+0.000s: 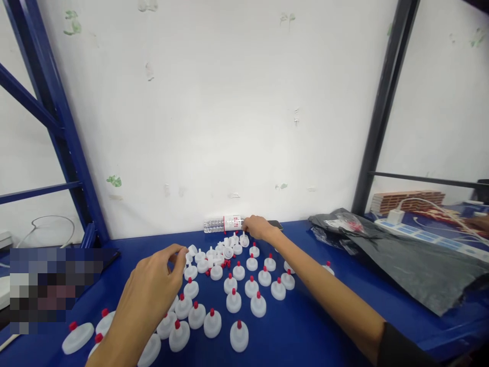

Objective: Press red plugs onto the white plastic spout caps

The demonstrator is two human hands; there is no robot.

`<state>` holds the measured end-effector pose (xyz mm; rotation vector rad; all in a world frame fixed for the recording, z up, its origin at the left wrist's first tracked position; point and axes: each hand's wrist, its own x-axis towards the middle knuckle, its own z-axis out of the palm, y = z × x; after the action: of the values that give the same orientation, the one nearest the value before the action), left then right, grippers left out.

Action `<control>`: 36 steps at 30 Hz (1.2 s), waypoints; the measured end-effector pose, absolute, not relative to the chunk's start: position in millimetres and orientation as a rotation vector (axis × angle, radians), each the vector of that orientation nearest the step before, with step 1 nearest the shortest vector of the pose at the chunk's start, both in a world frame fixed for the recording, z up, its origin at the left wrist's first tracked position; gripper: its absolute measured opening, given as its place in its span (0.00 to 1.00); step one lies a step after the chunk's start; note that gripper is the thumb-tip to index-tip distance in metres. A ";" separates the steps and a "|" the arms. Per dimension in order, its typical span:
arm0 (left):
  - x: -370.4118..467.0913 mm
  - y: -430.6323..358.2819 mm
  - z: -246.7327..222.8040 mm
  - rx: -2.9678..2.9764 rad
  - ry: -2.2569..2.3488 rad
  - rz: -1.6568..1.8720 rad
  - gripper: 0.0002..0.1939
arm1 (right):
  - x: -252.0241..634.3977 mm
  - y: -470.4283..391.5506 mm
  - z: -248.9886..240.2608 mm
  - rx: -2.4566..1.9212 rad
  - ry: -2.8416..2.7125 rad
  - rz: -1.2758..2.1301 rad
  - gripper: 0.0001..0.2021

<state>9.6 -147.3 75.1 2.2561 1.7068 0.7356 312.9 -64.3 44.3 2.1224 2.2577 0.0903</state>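
Note:
My left hand (pixel 158 278) is at the left of the pile, thumb and index finger pinched together. Just beyond their tips lies a white nozzle cap (pixel 192 250); whether the fingers grip anything is hidden. My right hand (pixel 259 227) reaches to the back, fingers curled down by the end of a clear plastic bottle (pixel 214 225) lying on its side. Right under those fingertips is another white nozzle cap (pixel 243 240); what they hold cannot be made out. White caps with red tips (pixel 239 336) stand across the table. Small loose red tips (pixel 228 263) lie among the bare-nozzled caps.
The blue table (pixel 290 331) meets a white wall (pixel 237 127). A dark phone-like object (pixel 275 224) lies behind my right wrist. On the right are grey plastic bags (pixel 405 260) and a power strip (pixel 431 237) with a white charger (pixel 396 216). Blue metal posts (pixel 72 142) frame the left.

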 end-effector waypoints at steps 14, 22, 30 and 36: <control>14.3 -147.2 73.9 2.273 1.714 0.722 0.21 | 313.8 -63.3 47.1 2.202 2.148 0.226 0.18; 16.1 -150.5 75.6 2.261 1.720 0.691 0.22 | 317.7 -63.5 44.6 2.135 2.231 0.159 0.18; 15.8 -150.1 73.2 2.253 1.725 0.692 0.22 | 320.7 -53.1 41.9 2.085 2.339 0.144 0.17; 15.4 -149.8 72.3 2.264 1.719 0.664 0.22 | 324.5 -48.0 35.2 2.006 2.486 0.095 0.16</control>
<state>15.4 -149.8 72.3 2.2643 1.7192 0.6637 324.5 -48.0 35.2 2.0063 2.4858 0.0954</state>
